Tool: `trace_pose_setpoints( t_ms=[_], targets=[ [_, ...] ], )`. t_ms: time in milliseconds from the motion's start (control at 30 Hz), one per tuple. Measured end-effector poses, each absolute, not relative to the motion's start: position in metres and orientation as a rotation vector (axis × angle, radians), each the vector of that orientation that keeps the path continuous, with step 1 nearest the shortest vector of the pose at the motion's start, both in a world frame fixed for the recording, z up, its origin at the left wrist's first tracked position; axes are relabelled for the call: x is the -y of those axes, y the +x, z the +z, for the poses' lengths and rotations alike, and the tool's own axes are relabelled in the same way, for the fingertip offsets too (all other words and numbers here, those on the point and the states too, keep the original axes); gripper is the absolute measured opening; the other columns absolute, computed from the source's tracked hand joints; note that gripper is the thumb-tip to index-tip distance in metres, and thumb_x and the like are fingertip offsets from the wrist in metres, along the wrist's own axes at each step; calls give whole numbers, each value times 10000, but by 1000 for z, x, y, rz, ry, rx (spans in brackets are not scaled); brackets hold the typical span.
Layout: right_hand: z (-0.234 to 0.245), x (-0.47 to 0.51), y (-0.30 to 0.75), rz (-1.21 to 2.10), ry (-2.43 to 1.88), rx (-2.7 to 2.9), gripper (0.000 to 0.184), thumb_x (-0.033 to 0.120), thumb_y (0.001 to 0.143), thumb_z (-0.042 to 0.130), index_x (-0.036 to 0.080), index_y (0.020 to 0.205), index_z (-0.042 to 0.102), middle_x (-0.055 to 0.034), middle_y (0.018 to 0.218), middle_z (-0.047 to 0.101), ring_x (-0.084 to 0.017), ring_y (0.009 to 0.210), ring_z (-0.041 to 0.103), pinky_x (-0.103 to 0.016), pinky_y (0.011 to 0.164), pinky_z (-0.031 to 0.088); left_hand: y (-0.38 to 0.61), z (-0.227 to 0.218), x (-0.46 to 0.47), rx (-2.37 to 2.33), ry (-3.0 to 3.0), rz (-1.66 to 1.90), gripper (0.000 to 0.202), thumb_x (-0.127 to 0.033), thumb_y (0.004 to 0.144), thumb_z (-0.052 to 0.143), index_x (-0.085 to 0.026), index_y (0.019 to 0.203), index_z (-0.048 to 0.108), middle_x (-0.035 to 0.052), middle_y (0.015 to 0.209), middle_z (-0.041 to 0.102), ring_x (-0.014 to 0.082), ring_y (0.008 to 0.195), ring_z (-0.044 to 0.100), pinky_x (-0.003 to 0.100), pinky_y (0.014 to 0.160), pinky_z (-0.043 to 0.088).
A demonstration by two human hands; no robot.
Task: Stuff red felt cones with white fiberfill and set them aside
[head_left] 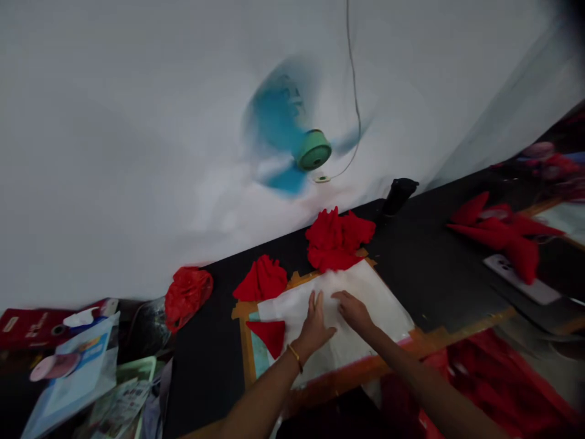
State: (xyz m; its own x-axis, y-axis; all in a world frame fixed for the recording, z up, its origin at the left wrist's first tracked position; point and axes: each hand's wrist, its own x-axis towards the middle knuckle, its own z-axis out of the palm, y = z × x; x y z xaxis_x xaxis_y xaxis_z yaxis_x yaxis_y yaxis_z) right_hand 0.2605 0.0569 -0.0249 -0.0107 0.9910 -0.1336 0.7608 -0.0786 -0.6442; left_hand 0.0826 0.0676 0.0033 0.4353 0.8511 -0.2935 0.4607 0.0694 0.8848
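Over the white sheet (379, 308), the left hand (314, 329) has fingers released; for the curled right hand (354, 312), I cannot tell. One red triangle (270, 336) lies flat at nine o'clock; red heaps (336, 241) at ten and twelve look unspread.

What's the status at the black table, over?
Left hand open, right hand partly curled, both over white rectangular sheet. Sheet lies flat. Red triangular cloth overlaps left edge; crumpled red cloth at far edge.

Fan (314, 150), red box (34, 323) — blurred lettering (293, 94), unreadable
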Motion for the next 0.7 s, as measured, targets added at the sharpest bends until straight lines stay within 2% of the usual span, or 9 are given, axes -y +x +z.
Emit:
trace_pose_setpoints(
  t_ms=[67, 133, 200, 233, 333, 400, 500, 600, 700],
  targets=[
    [-23, -52, 259, 919, -1742, 1752, 474, 58, 763, 431, 195, 1181, 607, -67, 1110, 688, -204, 1005, 645, -332, 893, 505, 102, -3, -77, -1160, 1654, 401, 970, -134, 547, 761, -158, 1434, 372, 199, 1547, 251, 361, 1380, 348, 434, 1086, 376],
    [-22, -47, 261, 968, -1690, 1686, 488, 71, 770, 426, 189, 1220, 571, -63, 1099, 697, -182, 893, 665, -318, 830, 531, 114, -13, -83, -1193, 1671, 429, 684, -97, 627, 673, -145, 1289, 511, 180, 1368, 464, 318, 1224, 507, 425, 1019, 429],
    [-22, -44, 269, 937, -1674, 1627, 547, 69, 773, 412, 187, 1298, 513, -93, 1265, 631, -162, 853, 663, -310, 808, 541, 119, -23, -86, -1237, 1655, 469, 444, -32, 656, 570, -161, 1079, 608, 118, 1161, 574, 267, 1073, 573, 408, 969, 449],
    [-23, -42, 274, 912, -1669, 1636, 607, 57, 758, 414, 195, 1345, 478, -104, 1383, 550, -163, 910, 658, -311, 830, 537, 120, -27, -86, -1253, 1647, 486, 392, -4, 644, 544, -169, 990, 624, 97, 1091, 591, 258, 1043, 573, 404, 963, 446],
    [-31, -40, 285, 871, -1717, 1920, 800, 10, 698, 448, 273, 1452, 388, -57, 1564, 338, -203, 1175, 569, -317, 901, 511, 120, -33, -84, -1287, 1611, 545, 357, 43, 594, 521, -179, 849, 634, 60, 964, 612, 241, 993, 571, 393, 960, 433],
    [-39, -43, 289, 836, -1793, 2167, 777, -1, 711, 475, 301, 1426, 441, -48, 1545, 376, -233, 1209, 545, -338, 924, 496, 117, -31, -83, -1309, 1571, 588, 361, 52, 577, 508, -183, 816, 644, 35, 903, 620, 221, 946, 580, 384, 957, 430],
    [-48, -53, 293, 665, -1910, 2322, 546, 41, 806, 494, 279, 1289, 583, -72, 1429, 510, -229, 1108, 589, -336, 927, 486, 99, -22, -84, -1375, 1481, 668, 375, 46, 553, 494, -192, 796, 654, 12, 870, 628, 191, 900, 588, 340, 909, 445],
    [-50, -67, 305, 567, -1950, 2316, 436, 51, 838, 478, 240, 1198, 635, -93, 1307, 585, -233, 1089, 579, -318, 911, 491, 63, -8, -83, -1518, 1331, 771, 332, -19, 596, 515, -186, 856, 637, -3, 800, 591, 158, 755, 570, 273, 724, 462],
    [-51, -79, 323, 595, -1974, 2290, 492, 15, 803, 463, 223, 1217, 628, -101, 1310, 567, -243, 1142, 554, -321, 911, 497, 25, 7, -77, -1627, 1138, 833, 348, -131, 672, 559, -179, 1014, 606, -57, 640, 469, 108, 521, 447, 215, 515, 363]
  ],
)
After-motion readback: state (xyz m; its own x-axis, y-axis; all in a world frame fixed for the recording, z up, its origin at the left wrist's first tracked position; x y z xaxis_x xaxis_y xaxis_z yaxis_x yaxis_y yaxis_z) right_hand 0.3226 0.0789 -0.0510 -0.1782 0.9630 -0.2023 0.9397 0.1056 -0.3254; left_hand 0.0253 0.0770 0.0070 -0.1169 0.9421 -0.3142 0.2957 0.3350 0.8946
